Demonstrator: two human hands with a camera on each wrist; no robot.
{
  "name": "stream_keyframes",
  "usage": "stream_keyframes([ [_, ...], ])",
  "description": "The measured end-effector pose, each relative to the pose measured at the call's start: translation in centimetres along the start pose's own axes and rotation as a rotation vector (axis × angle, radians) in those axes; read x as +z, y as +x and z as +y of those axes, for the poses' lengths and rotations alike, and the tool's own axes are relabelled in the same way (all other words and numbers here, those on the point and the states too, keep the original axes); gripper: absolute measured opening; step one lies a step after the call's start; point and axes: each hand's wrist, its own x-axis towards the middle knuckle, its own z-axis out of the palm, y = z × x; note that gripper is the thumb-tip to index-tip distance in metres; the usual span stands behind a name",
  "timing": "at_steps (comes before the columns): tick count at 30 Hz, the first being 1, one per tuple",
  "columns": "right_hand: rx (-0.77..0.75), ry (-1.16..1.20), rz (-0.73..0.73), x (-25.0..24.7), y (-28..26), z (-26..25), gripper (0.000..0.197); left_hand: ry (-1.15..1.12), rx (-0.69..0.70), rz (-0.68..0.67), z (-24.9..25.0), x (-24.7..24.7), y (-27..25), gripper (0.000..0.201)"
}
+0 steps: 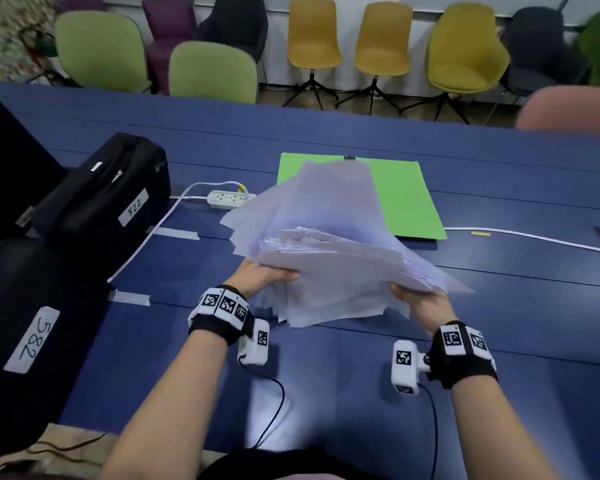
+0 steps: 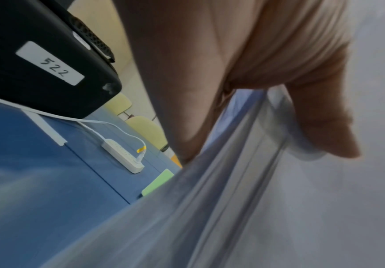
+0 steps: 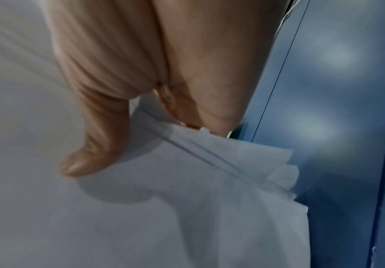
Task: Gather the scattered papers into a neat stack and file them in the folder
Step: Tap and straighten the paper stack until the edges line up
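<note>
The long dark-blue table [image 1: 499, 306] lies beneath the hands. The flat green card folder [image 1: 406, 199] lies beyond them, partly covered by the ragged white paper pile [image 1: 326, 258] gripped at its sides by the left hand [image 1: 257, 275] and right hand [image 1: 420, 303]. The edges are best tapped square on the table before filing. Two black cases at the left are labelled "582" [image 1: 32, 341] and "522" [image 1: 134, 206].

left hand [image 1: 257, 277] gripping, right hand [image 1: 421, 303] gripping, both forearms extended
</note>
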Motion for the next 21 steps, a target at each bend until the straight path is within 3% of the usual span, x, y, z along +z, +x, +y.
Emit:
stream_keyframes([
  [4,-0.038,0.030,-0.007,-0.3,0.5,-0.1,0.035,-0.017,0.018,-0.006,-0.3,-0.7,-0.4,0.056],
  [10,-0.060,-0.088,-0.069,-1.2,-0.6,-2.1,0.027,0.069,0.010,0.050,0.2,-0.2,-0.1,0.032],
  [12,-0.055,-0.012,-0.039,-1.7,-0.3,-1.8,0.039,0.035,-0.009,0.091,0.3,-0.3,-0.1,0.030],
  [14,-0.037,-0.009,-0.028,-1.8,0.3,-1.4,0.029,0.038,-0.029,0.092,0.4,-0.1,-0.1,0.038],
  [17,-0.024,-0.016,-0.056,-0.9,0.9,-1.0,0.029,0.003,-0.007,0.012,0.3,0.3,0.1,0.051],
  [21,-0.015,0.028,0.031,0.1,1.5,0.0,0.025,0.055,0.025,-0.069,0.6,0.6,0.0,0.053],
])
